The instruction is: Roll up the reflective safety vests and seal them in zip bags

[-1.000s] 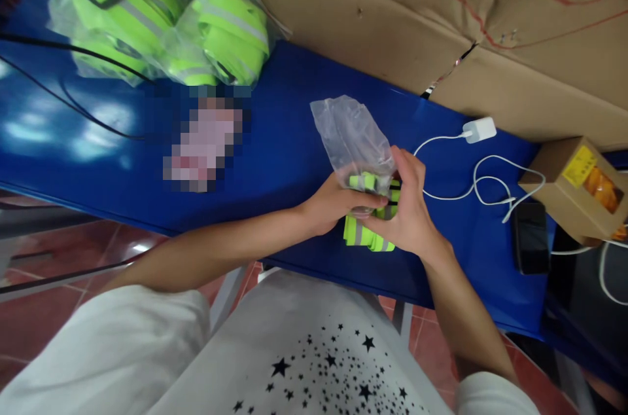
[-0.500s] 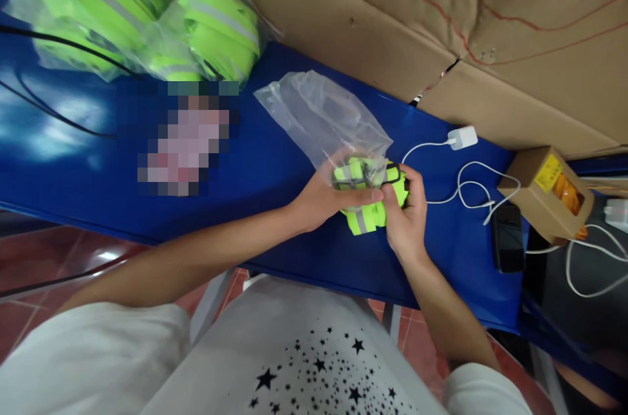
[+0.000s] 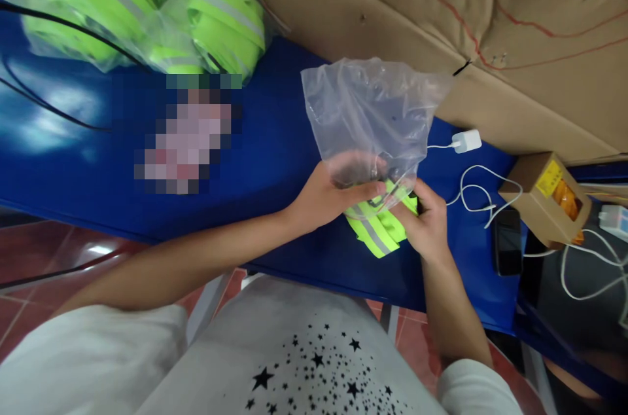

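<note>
A clear plastic bag (image 3: 367,104) stands spread above my left hand (image 3: 338,189), which is closed on its lower part with the thumb on the near side. Some of the left fingers show blurred through the film. Below the bag's lower edge, a folded bundle of neon yellow-green reflective straps (image 3: 377,237) with a grey stripe is partly covered by the plastic. My right hand (image 3: 424,222) grips the bundle from the right, its thumb lying across the top. A dark buckle shows dimly through the film.
Larger bags of neon reflective straps (image 3: 226,22) lie at the back left of the blue table (image 3: 275,140). A blurred-out pinkish patch is before them. On the right are a white charger (image 3: 466,141) with cable, a black phone (image 3: 507,241) and a cardboard box (image 3: 544,199). A brown-covered panel (image 3: 343,2) rises behind.
The plastic bag has swung right and spread wider, and now covers the upper part of the strap bundle. My right hand and the bundle have shifted slightly right and nearer me.
</note>
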`<state>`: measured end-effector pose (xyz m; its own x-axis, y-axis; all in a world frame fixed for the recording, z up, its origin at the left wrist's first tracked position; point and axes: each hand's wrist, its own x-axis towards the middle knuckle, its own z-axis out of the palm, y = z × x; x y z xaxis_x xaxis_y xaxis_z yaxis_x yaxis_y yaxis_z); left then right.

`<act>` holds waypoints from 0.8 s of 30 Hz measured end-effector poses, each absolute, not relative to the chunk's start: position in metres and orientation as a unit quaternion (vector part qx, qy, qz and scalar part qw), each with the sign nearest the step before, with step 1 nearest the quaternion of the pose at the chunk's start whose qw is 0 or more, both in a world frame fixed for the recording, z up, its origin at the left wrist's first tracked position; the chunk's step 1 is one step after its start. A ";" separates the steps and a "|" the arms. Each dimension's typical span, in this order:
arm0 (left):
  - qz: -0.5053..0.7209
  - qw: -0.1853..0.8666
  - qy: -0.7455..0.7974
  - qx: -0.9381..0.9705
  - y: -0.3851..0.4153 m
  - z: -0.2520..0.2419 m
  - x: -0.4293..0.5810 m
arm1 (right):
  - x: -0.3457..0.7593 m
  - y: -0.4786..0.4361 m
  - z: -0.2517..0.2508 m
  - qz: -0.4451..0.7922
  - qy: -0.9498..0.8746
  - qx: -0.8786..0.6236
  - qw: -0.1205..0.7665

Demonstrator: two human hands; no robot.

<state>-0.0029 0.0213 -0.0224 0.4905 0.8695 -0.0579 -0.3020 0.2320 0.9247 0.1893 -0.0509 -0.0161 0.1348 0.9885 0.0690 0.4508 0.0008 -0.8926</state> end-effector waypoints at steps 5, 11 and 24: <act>0.364 0.771 0.320 0.413 0.010 -0.030 0.004 | 0.176 -0.050 -0.025 0.252 -0.500 -0.661 0.500; 0.353 0.800 0.331 0.355 0.003 -0.032 0.008 | 0.163 -0.049 -0.029 0.235 -0.485 -0.637 0.551; 0.288 0.796 0.370 0.383 0.026 -0.024 -0.002 | 0.165 -0.056 -0.034 0.325 -0.514 -0.579 0.543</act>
